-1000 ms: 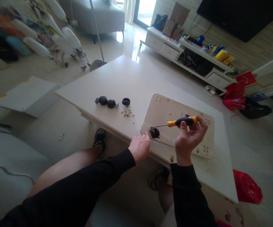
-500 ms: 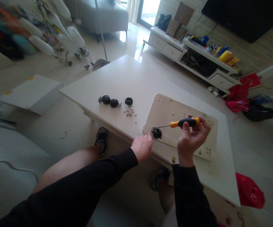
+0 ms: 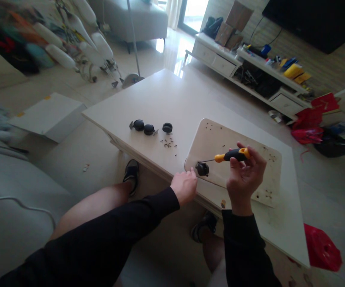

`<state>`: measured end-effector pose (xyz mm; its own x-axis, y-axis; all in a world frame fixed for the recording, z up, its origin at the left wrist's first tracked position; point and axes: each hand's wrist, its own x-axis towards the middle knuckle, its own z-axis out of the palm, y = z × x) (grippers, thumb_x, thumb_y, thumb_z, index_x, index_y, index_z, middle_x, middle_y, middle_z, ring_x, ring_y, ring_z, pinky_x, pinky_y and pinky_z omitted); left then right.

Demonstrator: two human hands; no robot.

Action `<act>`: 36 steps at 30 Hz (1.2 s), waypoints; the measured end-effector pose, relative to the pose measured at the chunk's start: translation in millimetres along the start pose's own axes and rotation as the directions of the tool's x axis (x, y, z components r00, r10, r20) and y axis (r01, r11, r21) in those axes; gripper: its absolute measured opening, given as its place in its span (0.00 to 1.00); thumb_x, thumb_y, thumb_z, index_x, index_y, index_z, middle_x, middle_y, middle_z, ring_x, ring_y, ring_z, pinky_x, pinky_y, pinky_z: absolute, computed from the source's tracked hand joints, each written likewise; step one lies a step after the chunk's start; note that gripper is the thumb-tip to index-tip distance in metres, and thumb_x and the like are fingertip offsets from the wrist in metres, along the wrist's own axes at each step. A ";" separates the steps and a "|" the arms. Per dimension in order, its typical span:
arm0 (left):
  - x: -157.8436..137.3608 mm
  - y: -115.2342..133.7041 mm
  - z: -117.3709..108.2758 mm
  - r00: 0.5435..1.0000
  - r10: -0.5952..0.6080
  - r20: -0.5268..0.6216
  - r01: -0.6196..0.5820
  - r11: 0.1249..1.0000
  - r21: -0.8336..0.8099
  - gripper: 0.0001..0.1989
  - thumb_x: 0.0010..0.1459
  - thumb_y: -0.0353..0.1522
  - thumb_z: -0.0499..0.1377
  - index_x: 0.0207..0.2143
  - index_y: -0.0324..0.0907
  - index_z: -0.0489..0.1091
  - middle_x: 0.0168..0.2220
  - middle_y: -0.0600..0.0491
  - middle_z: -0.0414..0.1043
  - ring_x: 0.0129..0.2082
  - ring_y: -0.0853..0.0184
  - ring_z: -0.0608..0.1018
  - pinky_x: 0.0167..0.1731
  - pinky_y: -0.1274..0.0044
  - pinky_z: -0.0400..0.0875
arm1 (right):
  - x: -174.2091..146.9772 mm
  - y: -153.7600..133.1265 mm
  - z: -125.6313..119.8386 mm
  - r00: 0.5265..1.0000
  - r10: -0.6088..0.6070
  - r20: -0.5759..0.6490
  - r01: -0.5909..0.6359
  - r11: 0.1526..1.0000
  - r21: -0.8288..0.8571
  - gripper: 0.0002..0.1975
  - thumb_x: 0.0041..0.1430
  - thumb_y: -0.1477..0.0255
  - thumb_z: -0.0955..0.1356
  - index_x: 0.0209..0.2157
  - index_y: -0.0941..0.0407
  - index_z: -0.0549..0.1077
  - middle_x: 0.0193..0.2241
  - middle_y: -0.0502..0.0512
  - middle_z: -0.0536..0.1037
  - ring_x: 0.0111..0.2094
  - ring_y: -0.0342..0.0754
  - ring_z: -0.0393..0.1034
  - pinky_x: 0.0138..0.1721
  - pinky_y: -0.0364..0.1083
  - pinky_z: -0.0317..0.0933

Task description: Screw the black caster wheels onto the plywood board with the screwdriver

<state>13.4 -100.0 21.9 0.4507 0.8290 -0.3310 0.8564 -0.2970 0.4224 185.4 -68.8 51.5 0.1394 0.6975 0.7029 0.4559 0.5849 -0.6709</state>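
A yellow-and-black screwdriver [image 3: 234, 155] is in my right hand [image 3: 246, 175], its fingers closed round the handle. The shaft points left, its tip at the mounting plate of a black caster wheel [image 3: 202, 169]. That caster stands at the near left corner of a white board [image 3: 241, 159] with screw holes in its other corners. My left hand [image 3: 185, 185] is at the board's edge beside the caster, fingers mostly curled and fingertips close to the plate. Whatever they pinch is hidden. Left of the board lie three more casters [image 3: 149, 129] and several small screws [image 3: 168, 144].
The board lies on a white table [image 3: 148, 95]; my legs are at its near edge. A white box [image 3: 49, 115] is on the floor at left. Beyond the table stands a low TV cabinet [image 3: 220, 63] with clutter. A red plastic stool [image 3: 323, 247] stands by the right corner.
The whole view has shifted slightly, so things appear a little further right. The screwdriver's tip stays at the caster's plate, and my right-hand fingers have changed slightly on the handle.
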 end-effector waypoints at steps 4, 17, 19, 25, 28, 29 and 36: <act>-0.3 -0.8 0.9 1.000 0.010 -0.018 -0.010 1.000 -0.015 0.39 0.67 0.31 0.60 0.76 0.20 0.58 0.59 0.27 0.80 0.55 0.48 0.86 0.52 0.64 0.81 | 1.3 -2.0 0.3 1.000 -0.008 -0.008 0.008 1.000 -0.005 0.26 0.64 0.75 0.76 0.62 0.46 0.74 0.58 0.58 0.83 0.63 0.55 0.81 0.55 0.57 0.83; 0.7 -0.4 2.5 1.000 0.008 -0.023 -0.009 0.998 -0.059 0.39 0.67 0.30 0.59 0.75 0.19 0.58 0.56 0.26 0.81 0.54 0.47 0.86 0.52 0.62 0.81 | 3.8 -1.5 1.0 0.996 -0.001 -0.086 0.000 1.000 -0.015 0.24 0.63 0.71 0.77 0.59 0.51 0.74 0.55 0.58 0.83 0.59 0.56 0.83 0.58 0.62 0.82; 0.2 0.1 1.3 1.000 0.008 -0.014 -0.009 0.998 -0.057 0.40 0.67 0.30 0.60 0.76 0.17 0.57 0.57 0.26 0.81 0.55 0.47 0.86 0.52 0.62 0.81 | 3.7 -0.7 1.0 0.997 -0.010 -0.080 0.010 1.000 -0.010 0.25 0.63 0.72 0.77 0.59 0.51 0.74 0.55 0.58 0.83 0.59 0.56 0.83 0.58 0.62 0.82; -0.2 0.6 0.6 1.000 0.001 -0.004 -0.001 0.999 -0.044 0.40 0.68 0.31 0.61 0.76 0.17 0.56 0.58 0.26 0.80 0.55 0.47 0.86 0.52 0.62 0.81 | 2.3 -1.8 -0.4 1.000 -0.023 0.004 0.023 0.999 -0.027 0.25 0.65 0.72 0.76 0.61 0.49 0.73 0.59 0.60 0.82 0.61 0.57 0.82 0.58 0.63 0.82; -0.6 1.3 -0.5 1.000 -0.002 -0.005 0.002 0.999 -0.042 0.40 0.68 0.30 0.60 0.76 0.18 0.56 0.57 0.27 0.81 0.55 0.48 0.86 0.53 0.63 0.81 | 0.5 -2.2 -1.1 0.997 -0.044 0.057 0.047 0.997 -0.054 0.26 0.65 0.72 0.75 0.63 0.47 0.72 0.60 0.59 0.81 0.58 0.53 0.84 0.57 0.60 0.82; -0.8 1.6 -1.2 1.000 -0.003 -0.006 0.003 0.999 -0.041 0.39 0.68 0.30 0.60 0.76 0.19 0.57 0.57 0.27 0.81 0.55 0.48 0.86 0.52 0.64 0.81 | -0.2 -1.9 -1.3 0.997 -0.041 0.070 0.046 0.997 -0.069 0.27 0.65 0.72 0.76 0.63 0.47 0.72 0.61 0.59 0.82 0.56 0.53 0.84 0.56 0.58 0.83; -1.1 1.4 -2.0 1.000 -0.001 -0.010 0.000 0.998 -0.055 0.38 0.68 0.29 0.60 0.76 0.20 0.58 0.56 0.26 0.81 0.54 0.47 0.86 0.52 0.62 0.81 | -2.8 3.9 -1.2 0.992 -0.105 0.066 0.118 0.968 -0.223 0.27 0.60 0.69 0.80 0.60 0.48 0.75 0.55 0.57 0.85 0.56 0.55 0.84 0.51 0.57 0.84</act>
<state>13.7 -100.4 24.6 0.4475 0.8339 -0.3229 0.8414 -0.2704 0.4679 187.9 -69.0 47.2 0.0319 0.6579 0.7524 0.6536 0.5558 -0.5137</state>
